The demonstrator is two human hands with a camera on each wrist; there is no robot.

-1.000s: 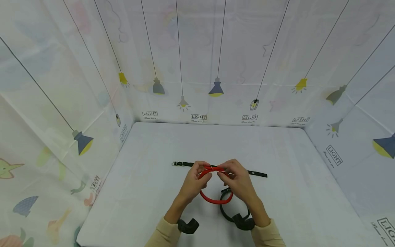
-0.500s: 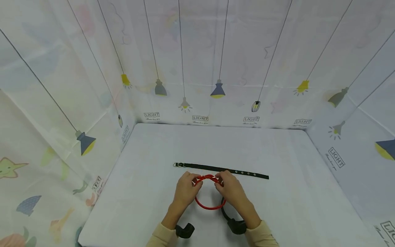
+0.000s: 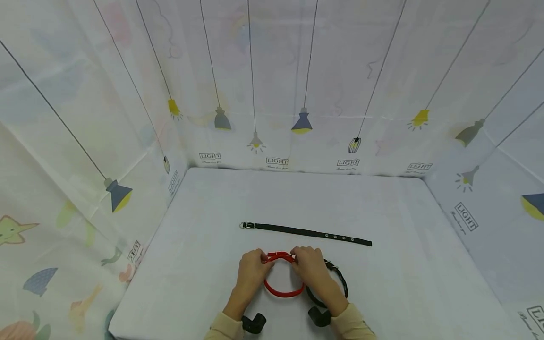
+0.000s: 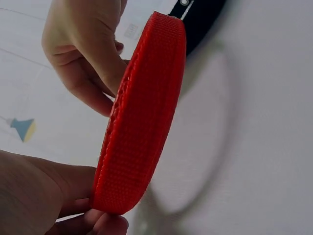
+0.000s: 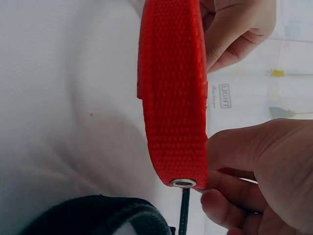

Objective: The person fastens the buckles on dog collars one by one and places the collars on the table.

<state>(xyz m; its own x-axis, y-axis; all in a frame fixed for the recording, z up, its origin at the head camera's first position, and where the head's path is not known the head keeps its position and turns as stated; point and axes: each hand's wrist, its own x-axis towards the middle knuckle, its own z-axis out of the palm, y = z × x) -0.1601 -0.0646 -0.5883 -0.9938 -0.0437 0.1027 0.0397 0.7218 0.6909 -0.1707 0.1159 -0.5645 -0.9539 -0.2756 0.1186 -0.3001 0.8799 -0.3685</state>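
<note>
In the head view a red collar (image 3: 284, 294), closed into a loop, spans the gap between both hands. My left hand (image 3: 251, 270) pinches its far left side, thumb and fingers on the strap. On the far right side, my right hand (image 3: 313, 270) pinches the same collar. The strap's woven red band (image 4: 142, 122) fills the left wrist view, its shadow falling apart from it on the table. A metal eyelet (image 5: 184, 183) shows on the collar in the right wrist view. Beneath my right forearm lies a looped black collar (image 3: 342, 281), partly hidden.
Beyond the hands, a straight black collar (image 3: 293, 230) lies across the white table (image 3: 204, 208), buckle at left, eyelets at right. Printed cloth curtains (image 3: 272, 75) stand around the table's back and sides.
Both hands have brought the red collar toward the near edge and somewhat left. The straight black collar, partly covered before, now shows in full. More of the looped one shows right of my forearm.
</note>
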